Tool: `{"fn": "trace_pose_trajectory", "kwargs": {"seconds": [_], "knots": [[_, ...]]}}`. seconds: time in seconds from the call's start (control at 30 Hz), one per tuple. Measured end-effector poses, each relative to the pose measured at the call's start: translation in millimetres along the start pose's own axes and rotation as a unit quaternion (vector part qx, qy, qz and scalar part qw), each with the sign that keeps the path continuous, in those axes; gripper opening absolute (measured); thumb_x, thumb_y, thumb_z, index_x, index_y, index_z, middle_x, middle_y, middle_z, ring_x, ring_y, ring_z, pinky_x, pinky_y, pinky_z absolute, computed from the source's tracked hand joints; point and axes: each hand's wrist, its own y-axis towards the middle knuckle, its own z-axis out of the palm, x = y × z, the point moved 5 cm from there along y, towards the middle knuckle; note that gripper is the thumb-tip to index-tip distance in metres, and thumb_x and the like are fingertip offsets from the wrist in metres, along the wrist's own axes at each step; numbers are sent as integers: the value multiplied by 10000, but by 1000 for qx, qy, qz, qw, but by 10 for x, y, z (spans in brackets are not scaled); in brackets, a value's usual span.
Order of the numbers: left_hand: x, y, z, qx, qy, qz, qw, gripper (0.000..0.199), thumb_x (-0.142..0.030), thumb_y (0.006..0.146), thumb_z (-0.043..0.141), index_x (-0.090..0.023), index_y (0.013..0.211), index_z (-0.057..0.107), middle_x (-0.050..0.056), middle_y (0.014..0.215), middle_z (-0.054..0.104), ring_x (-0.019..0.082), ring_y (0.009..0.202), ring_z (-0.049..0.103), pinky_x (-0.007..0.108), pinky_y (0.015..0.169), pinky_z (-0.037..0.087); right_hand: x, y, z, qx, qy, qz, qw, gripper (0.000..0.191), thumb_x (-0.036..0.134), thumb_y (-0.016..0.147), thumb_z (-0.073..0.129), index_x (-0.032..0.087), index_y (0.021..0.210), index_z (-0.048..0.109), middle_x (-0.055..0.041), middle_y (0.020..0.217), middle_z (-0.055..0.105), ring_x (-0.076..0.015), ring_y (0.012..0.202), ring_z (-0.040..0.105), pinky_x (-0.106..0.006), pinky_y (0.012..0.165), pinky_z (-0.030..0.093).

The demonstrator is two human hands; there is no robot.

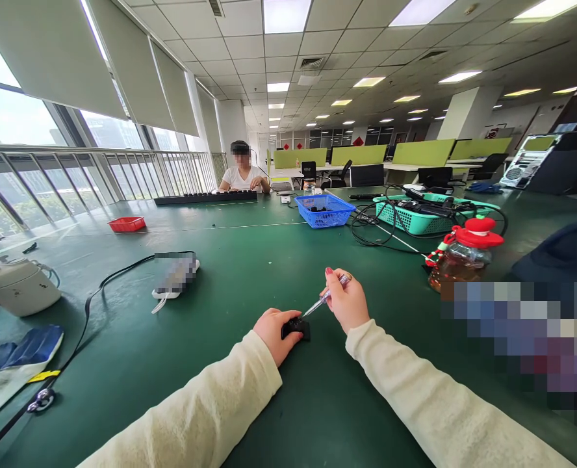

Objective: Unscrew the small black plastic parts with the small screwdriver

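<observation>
On the green table, my left hand grips a small black part between thumb and fingers. My right hand is closed around a slim screwdriver-like tool with a pale, see-through handle. The tool slants down to the left, and its tip meets or nearly meets the top of the black part. Fine details of the part are too small to make out.
Ahead are a blue basket and a green basket with black cables. A red-lidded jar stands right. Left are a red tray, a white device and a white container. A person sits across.
</observation>
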Motion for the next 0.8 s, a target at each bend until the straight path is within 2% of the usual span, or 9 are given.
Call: {"fn": "trace_pose_trajectory", "kwargs": {"seconds": [0.23,0.8], "knots": [[8,9,2,9,-4,-9,1000,420,-261,762,642,-244,1181,658,62,1045,696,245,1048,597,376,966,472,-39,14,0,-17,17,19,1000,466,628,738,608,219,617,420,58,425,506,-80,349,417,-196,355,317],[19,14,7,8,-5,-9,1000,415,-268,754,654,-254,1169,662,59,1046,690,239,1038,603,375,961,473,60,-29,-7,-2,-50,-37,998,472,627,783,565,214,598,430,35,450,530,-82,362,422,-201,373,338]]}}
